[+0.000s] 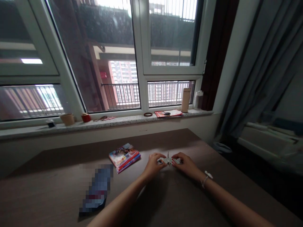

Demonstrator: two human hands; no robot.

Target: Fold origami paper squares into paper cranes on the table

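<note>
Both my hands rest on a dark brown table (59,189), meeting over a small folded paper piece (169,160) with white and red printed sides. My left hand (153,166) pinches its left end with curled fingers. My right hand (187,164) pinches its right end, and a pale band sits on that wrist. A thin point of the paper stands up between the two hands. The paper stays low, at or just above the tabletop.
A stack of colourful printed sheets (124,157) lies left of my hands. A blurred dark flat object (97,189) lies nearer on the left. The windowsill (132,120) holds cups, a tall beige bottle (186,100) and papers. Grey curtains (260,63) hang at the right.
</note>
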